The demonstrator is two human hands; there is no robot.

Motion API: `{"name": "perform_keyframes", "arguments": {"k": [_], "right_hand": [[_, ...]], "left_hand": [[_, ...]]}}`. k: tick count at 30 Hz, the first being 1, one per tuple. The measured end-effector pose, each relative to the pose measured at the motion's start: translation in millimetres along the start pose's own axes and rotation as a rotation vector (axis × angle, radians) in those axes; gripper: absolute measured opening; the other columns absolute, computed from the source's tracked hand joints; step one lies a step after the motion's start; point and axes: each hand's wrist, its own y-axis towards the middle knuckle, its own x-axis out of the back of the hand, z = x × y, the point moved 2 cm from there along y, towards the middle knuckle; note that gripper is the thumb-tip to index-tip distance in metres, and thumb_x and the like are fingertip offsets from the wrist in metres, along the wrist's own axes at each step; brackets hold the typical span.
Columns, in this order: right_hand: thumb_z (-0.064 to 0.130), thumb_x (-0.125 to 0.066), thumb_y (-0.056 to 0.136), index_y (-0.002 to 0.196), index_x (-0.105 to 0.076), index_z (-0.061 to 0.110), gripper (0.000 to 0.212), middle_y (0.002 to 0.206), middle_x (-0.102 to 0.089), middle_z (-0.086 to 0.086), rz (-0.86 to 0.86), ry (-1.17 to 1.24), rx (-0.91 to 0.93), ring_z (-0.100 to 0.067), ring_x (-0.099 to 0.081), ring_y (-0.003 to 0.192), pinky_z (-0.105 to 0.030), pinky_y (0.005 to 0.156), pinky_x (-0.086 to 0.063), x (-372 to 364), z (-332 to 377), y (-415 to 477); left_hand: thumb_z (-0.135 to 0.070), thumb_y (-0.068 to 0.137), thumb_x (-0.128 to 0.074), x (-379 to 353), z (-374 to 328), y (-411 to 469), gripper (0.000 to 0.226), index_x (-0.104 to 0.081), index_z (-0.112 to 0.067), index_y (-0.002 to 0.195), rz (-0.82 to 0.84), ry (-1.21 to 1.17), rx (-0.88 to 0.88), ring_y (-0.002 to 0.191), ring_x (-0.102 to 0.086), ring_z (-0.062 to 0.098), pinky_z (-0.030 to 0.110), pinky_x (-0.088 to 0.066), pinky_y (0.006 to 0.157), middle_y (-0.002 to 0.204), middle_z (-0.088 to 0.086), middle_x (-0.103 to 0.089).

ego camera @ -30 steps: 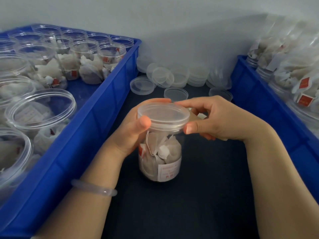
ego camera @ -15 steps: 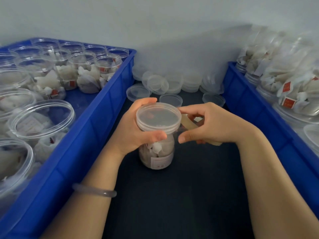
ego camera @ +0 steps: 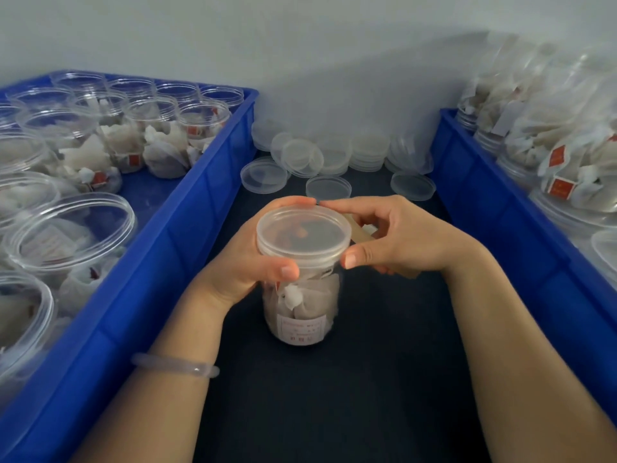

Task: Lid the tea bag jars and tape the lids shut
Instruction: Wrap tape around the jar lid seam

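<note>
Jar (ego camera: 302, 305) of tea bags on the dark mat (ego camera: 334, 396): left hand (ego camera: 247, 259) grips its neck; the lid (ego camera: 302, 233), twisted down over the past second, looks seated; right hand (ego camera: 410, 238) pinches its rim, tan tape roll (ego camera: 359, 232) tucked in, taping likely next.

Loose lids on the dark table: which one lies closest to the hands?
The middle lid, just beyond the fingertips of the left hand and right hand. Its neighbours, the left lid and right lid, lie farther off.

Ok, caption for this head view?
Left hand and right hand grip a clear lid on a tea bag jar between two blue crates.
</note>
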Motion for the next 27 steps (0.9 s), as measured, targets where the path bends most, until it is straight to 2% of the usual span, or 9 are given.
{"name": "perform_keyframes", "arguments": {"k": [2, 5, 9, 11, 14, 17, 21, 23, 27], "right_hand": [[0.034, -0.079, 0.06, 0.125, -0.056, 0.047, 0.069, 0.089, -0.065, -0.003, 0.001, 0.028, 0.002, -0.011, -0.051, 0.051, -0.021, 0.048, -0.044, 0, 0, -2], [0.032, -0.08, 0.059, 0.12, -0.059, 0.048, 0.067, 0.083, -0.068, 0.008, -0.033, 0.029, -0.025, -0.007, -0.05, 0.05, -0.019, 0.046, -0.043, 2, -3, -11], [0.034, -0.086, 0.057, 0.109, -0.058, 0.059, 0.063, 0.083, -0.069, 0.005, -0.169, -0.016, -0.027, -0.006, -0.05, 0.048, -0.018, 0.045, -0.043, -4, -2, -25], [0.037, -0.085, 0.059, 0.106, -0.056, 0.061, 0.06, 0.098, -0.067, -0.007, -0.24, -0.097, -0.021, -0.006, -0.054, 0.053, -0.019, 0.048, -0.046, -11, 2, -23], [0.032, -0.08, 0.066, 0.125, -0.052, 0.049, 0.067, 0.108, -0.063, 0.003, -0.237, -0.281, -0.03, -0.008, -0.06, 0.084, -0.031, 0.073, -0.054, -16, 7, -18], [0.022, -0.076, 0.074, 0.131, -0.044, 0.043, 0.068, 0.116, -0.061, 0.003, -0.166, -0.319, -0.047, -0.017, -0.058, 0.102, -0.041, 0.091, -0.05, -13, 8, -22], [0.029, -0.081, 0.068, 0.132, -0.039, 0.043, 0.078, 0.111, -0.056, 0.001, -0.183, -0.183, -0.152, -0.013, -0.061, 0.087, -0.025, 0.065, -0.055, -12, 1, -26], [0.028, -0.082, 0.065, 0.129, -0.041, 0.04, 0.077, 0.106, -0.062, -0.009, -0.184, -0.161, -0.156, -0.016, -0.064, 0.073, -0.024, 0.059, -0.055, -14, 1, -24], [0.005, -0.076, 0.076, 0.131, -0.038, 0.03, 0.071, 0.109, -0.057, -0.015, -0.099, -0.032, -0.183, -0.017, -0.068, 0.059, -0.024, 0.054, -0.055, -19, 5, -25]], "left_hand": [[-0.054, 0.048, -0.086, -3, -4, 1, 0.101, -0.044, -0.015, 0.131, 0.02, 0.003, 0.007, 0.122, -0.055, 0.021, 0.03, -0.047, 0.096, 0.125, 0.003, -0.062], [-0.053, 0.042, -0.088, -6, -13, 2, 0.109, -0.038, -0.025, 0.135, 0.041, 0.11, 0.026, 0.122, -0.054, 0.015, 0.029, -0.044, 0.101, 0.123, -0.004, -0.059], [-0.037, 0.054, -0.081, -8, -48, -1, 0.109, -0.022, -0.04, 0.146, 0.125, 0.605, 0.084, 0.126, -0.042, -0.003, 0.02, -0.038, 0.101, 0.136, -0.021, -0.045], [-0.047, 0.053, -0.082, -20, -65, 6, 0.114, -0.018, -0.043, 0.147, 0.139, 0.976, 0.18, 0.135, -0.027, 0.004, 0.028, -0.032, 0.106, 0.148, -0.02, -0.027], [-0.061, 0.049, -0.082, -44, -76, 24, 0.112, -0.029, -0.033, 0.143, 0.118, 1.285, 0.304, 0.128, -0.034, 0.022, 0.04, -0.04, 0.099, 0.139, -0.005, -0.037], [-0.056, 0.06, -0.081, -50, -76, 38, 0.094, -0.037, -0.031, 0.139, 0.127, 1.273, 0.286, 0.12, -0.038, 0.022, 0.037, -0.041, 0.09, 0.132, -0.005, -0.042], [-0.051, 0.062, -0.081, -40, -72, 38, 0.093, -0.034, -0.038, 0.14, 0.187, 1.232, 0.308, 0.121, -0.033, 0.018, 0.037, -0.042, 0.091, 0.134, -0.012, -0.038], [-0.045, 0.064, -0.081, -39, -70, 38, 0.086, -0.037, -0.038, 0.137, 0.189, 1.224, 0.275, 0.118, -0.033, 0.015, 0.033, -0.034, 0.087, 0.131, -0.012, -0.039], [-0.038, 0.068, -0.075, -40, -65, 35, 0.06, -0.048, -0.036, 0.122, 0.052, 1.217, 0.222, 0.111, -0.035, 0.015, 0.035, -0.026, 0.083, 0.115, -0.013, -0.042]]}}
